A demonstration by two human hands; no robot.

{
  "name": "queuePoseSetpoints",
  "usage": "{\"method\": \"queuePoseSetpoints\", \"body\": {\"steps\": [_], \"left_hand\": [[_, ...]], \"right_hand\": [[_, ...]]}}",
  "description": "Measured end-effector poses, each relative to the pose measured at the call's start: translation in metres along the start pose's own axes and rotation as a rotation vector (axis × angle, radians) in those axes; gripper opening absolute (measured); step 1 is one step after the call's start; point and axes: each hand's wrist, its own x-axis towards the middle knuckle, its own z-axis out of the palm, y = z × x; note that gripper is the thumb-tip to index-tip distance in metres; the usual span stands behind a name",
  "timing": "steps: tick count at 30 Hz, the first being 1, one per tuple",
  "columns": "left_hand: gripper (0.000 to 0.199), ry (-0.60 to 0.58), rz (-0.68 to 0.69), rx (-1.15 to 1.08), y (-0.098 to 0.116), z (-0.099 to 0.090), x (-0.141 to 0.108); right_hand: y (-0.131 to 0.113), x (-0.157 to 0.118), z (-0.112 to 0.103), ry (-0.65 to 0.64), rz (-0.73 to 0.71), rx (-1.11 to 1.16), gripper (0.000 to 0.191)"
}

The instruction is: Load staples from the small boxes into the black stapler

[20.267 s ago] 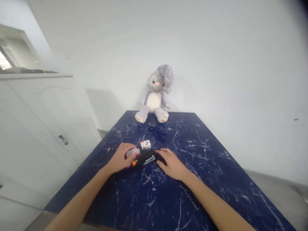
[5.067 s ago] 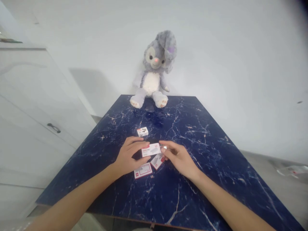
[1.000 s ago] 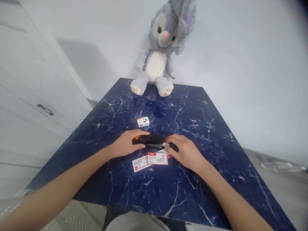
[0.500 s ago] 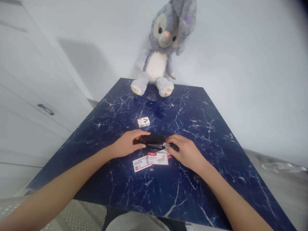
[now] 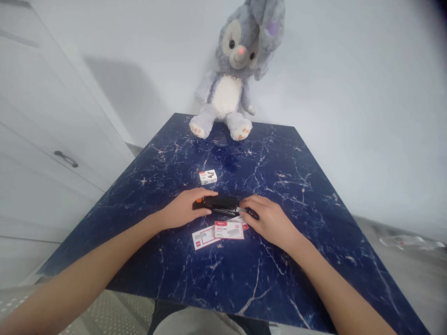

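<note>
A black stapler [image 5: 220, 203] with an orange patch lies sideways on the table. My left hand [image 5: 182, 208] is closed around its left end, thumb along the near side and fingers along the far side. At its right end, my right hand [image 5: 265, 216] is closed on a narrow silver metal part [image 5: 240, 210] and a black end piece [image 5: 253, 213]; some fingertips are hidden. Just in front of the stapler lie overlapping white and red printed cards [image 5: 228, 230], partly beneath my right hand. Beyond the stapler sits a small white printed box [image 5: 208, 176].
A grey-purple plush toy [image 5: 226, 97] sits against the wall at the far edge of the dark blue marbled table [image 5: 167, 270]. White cabinet fronts with a dark handle [image 5: 65, 159] stand to the left. Clear plastic [image 5: 410, 242] lies on the right, beyond the table.
</note>
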Motion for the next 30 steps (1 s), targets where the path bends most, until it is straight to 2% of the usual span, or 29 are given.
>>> {"method": "queuePoseSetpoints", "body": {"steps": [30], "left_hand": [[0.047, 0.005, -0.027, 0.019, 0.0032, -0.001, -0.0002]], "right_hand": [[-0.0007, -0.0018, 0.004, -0.026, 0.011, 0.023, 0.011]]}}
